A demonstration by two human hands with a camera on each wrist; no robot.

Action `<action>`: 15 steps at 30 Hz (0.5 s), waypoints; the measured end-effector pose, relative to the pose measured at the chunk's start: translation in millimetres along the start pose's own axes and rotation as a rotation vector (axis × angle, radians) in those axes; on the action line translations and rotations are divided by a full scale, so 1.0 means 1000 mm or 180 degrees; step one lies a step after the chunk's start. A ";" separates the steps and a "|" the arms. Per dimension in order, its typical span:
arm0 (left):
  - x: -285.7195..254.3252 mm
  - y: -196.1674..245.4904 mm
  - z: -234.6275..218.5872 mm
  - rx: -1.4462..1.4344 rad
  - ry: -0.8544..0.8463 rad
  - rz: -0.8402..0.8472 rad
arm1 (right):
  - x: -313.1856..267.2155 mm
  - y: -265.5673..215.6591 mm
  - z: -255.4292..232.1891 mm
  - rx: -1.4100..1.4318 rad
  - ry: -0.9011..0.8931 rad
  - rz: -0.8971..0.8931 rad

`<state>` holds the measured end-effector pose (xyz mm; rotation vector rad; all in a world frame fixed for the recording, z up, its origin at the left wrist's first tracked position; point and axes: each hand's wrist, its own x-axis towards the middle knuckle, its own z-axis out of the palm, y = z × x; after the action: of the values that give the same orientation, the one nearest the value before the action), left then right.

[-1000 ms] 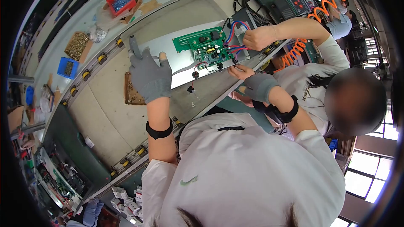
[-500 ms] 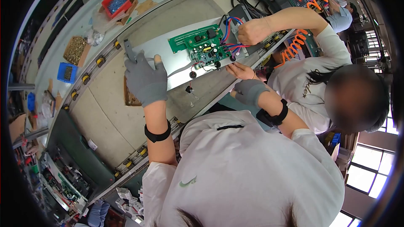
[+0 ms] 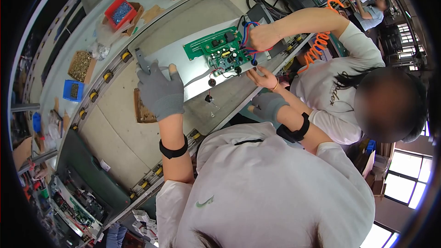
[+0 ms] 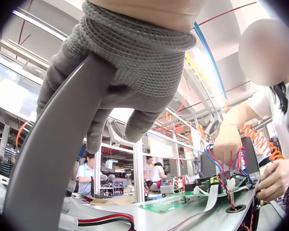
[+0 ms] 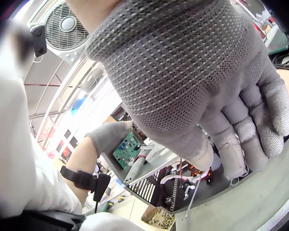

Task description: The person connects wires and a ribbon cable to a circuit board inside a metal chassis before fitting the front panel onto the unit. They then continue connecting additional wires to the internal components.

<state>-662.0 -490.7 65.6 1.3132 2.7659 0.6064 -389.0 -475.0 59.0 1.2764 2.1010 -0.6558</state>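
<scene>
My gloved left hand (image 3: 161,89) grips the grey end panel (image 4: 55,139) of a metal chassis (image 3: 172,55), thumb on one side of it and fingers on the other. A green circuit board (image 3: 223,48) lies on the chassis, with red and blue wires (image 3: 249,41) at its right end. Another person's bare hand (image 3: 262,36) is among those wires; their other hand (image 3: 262,79) is at the chassis edge. My gloved right hand (image 3: 270,106) hangs near the chassis's front, fingers loosely bent and holding nothing. A small black connector (image 3: 209,98) dangles below the front edge.
A cardboard tray of small parts (image 3: 145,105) sits beside my left hand. Across the line are a red bin (image 3: 120,13), a blue bin (image 3: 73,90) and a box of screws (image 3: 81,65). Orange coiled hoses (image 3: 317,50) hang at the right, near the other person.
The other person's upper hand has moved left, closer to the board over the wires. My right hand has drawn slightly back and left. My left hand keeps its hold.
</scene>
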 end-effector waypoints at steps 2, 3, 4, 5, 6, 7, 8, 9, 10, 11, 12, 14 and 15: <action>0.000 0.002 -0.001 0.0000 -0.0065 -0.0004 | 0.002 0.000 0.006 -0.0006 -0.0007 0.0005; -0.001 0.003 -0.001 -0.0042 -0.0017 0.0023 | 0.004 0.001 0.010 0.0013 0.0016 -0.0024; -0.001 0.005 -0.004 -0.0090 0.0028 0.0046 | 0.003 0.001 0.011 0.0027 0.0037 -0.0049; -0.002 0.006 -0.003 -0.0088 0.0029 0.0057 | 0.003 0.002 0.011 0.0036 0.0042 -0.0046; -0.002 0.006 -0.003 -0.0086 0.0036 0.0040 | 0.003 0.001 0.009 0.0069 0.0005 -0.0046; -0.002 0.006 -0.002 -0.0083 0.0043 0.0021 | 0.003 0.001 0.008 0.0100 -0.0032 -0.0046; -0.002 0.007 -0.001 -0.0080 0.0043 0.0025 | 0.003 0.000 0.006 0.0105 -0.0031 -0.0047; -0.002 0.007 -0.001 -0.0059 0.0035 0.0020 | 0.003 -0.001 0.005 0.0006 -0.0102 -0.0028; -0.002 0.006 -0.001 -0.0035 0.0028 0.0013 | 0.003 -0.002 0.004 -0.0092 -0.0174 -0.0012; -0.002 0.007 -0.002 -0.0032 0.0027 0.0015 | 0.002 -0.001 0.005 -0.0089 -0.0175 -0.0013; -0.002 0.007 -0.003 -0.0042 0.0016 0.0008 | 0.003 -0.001 0.006 -0.0065 -0.0157 -0.0050; -0.003 0.007 -0.003 -0.0049 0.0002 0.0006 | 0.003 -0.001 0.006 -0.0034 -0.0142 -0.0085; -0.003 0.008 -0.003 -0.0018 0.0013 0.0009 | 0.003 -0.003 0.004 -0.0038 -0.0196 -0.0057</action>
<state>-654.7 -489.5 71.0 1.3165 2.7639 0.6172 -391.7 -476.9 54.8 1.2170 2.0656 -0.6808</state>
